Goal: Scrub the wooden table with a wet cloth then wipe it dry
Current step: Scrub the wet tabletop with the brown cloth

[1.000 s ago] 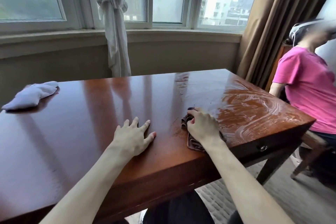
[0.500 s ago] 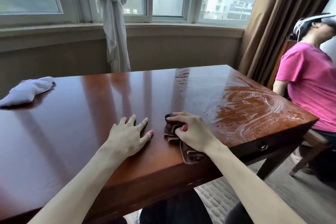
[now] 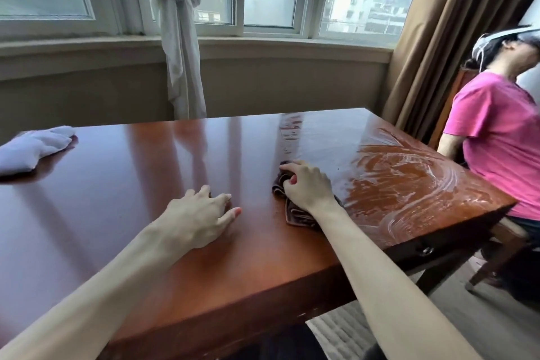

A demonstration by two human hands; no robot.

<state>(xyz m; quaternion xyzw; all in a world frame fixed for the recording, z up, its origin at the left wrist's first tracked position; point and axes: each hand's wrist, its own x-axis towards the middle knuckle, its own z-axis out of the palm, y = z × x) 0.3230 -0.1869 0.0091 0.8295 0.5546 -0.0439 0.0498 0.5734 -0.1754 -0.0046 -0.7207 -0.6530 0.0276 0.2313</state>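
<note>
The right hand (image 3: 308, 187) presses a crumpled brown cloth (image 3: 295, 212) flat on the table (image 3: 122, 184), a little right of centre and toward the near edge. Its fingers curl over the cloth's far end, the thumb tucked against the folds, so the hand grips the cloth as it bears down. More of the cloth trails out from under the wrist toward the near edge.

The left hand (image 3: 198, 219) rests palm down on the bare wood just left of the cloth, apart from it, fingers loosely spread and holding nothing.

To the right of the cloth, the tabletop carries pale, soapy swirls (image 3: 409, 181) that reach the right edge and the near right corner. The left part of the top is glossy and shows reflections of the window.

A white cloth (image 3: 32, 149) lies at the far left of the table. A person in a pink shirt (image 3: 499, 137) sits beyond the right edge.
</note>
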